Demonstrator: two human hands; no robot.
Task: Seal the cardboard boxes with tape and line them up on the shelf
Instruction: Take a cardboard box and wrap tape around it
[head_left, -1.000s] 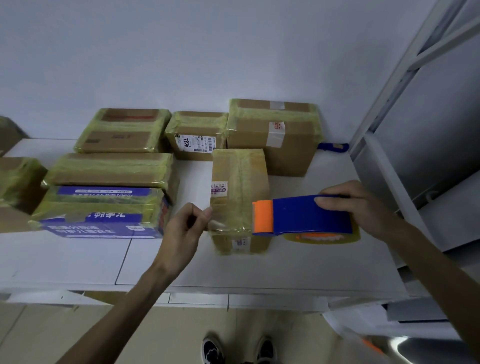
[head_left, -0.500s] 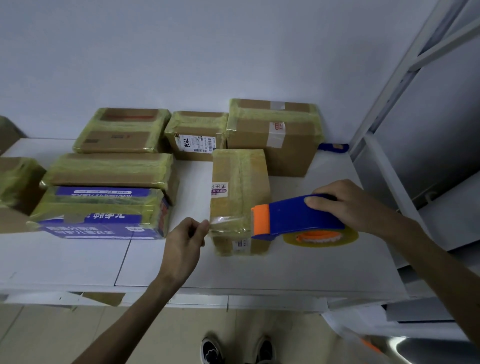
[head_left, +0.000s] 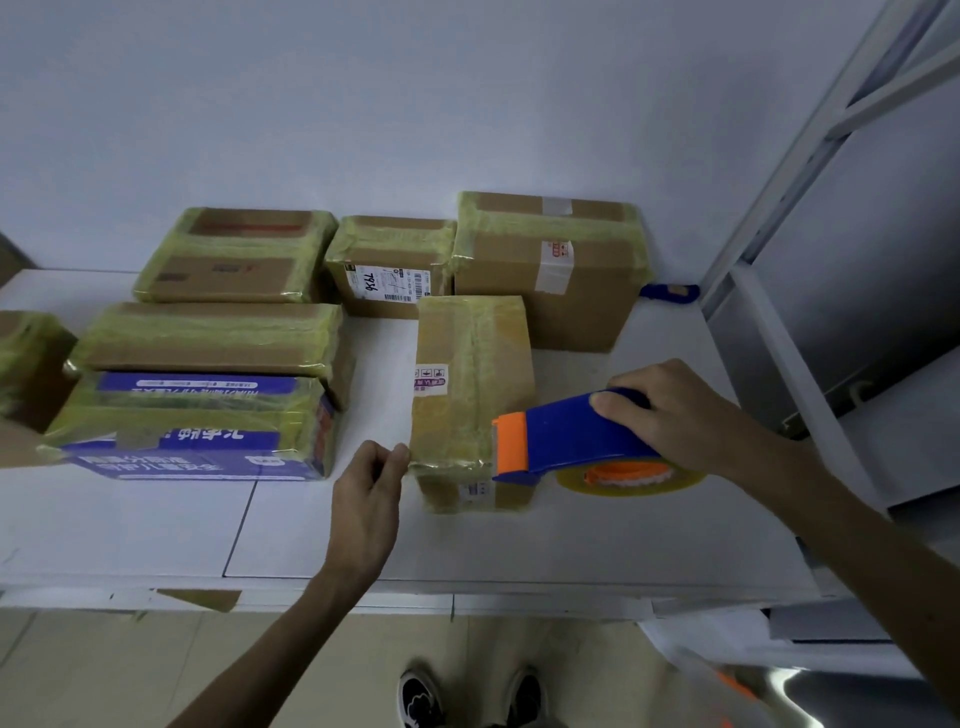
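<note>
Right hand (head_left: 675, 415) grips blue tape dispenser (head_left: 566, 441) at the box (head_left: 470, 395) between both hands, left hand (head_left: 366, 499) pinches the tape end (head_left: 410, 457) at its corner.

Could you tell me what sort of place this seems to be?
Probably a parcel packing or storage room: taped boxes with shipping labels on a shelf, a tape dispenser in the right hand, metal racking alongside.

"7936" on box label (head_left: 387, 281) (handwritten)
</note>
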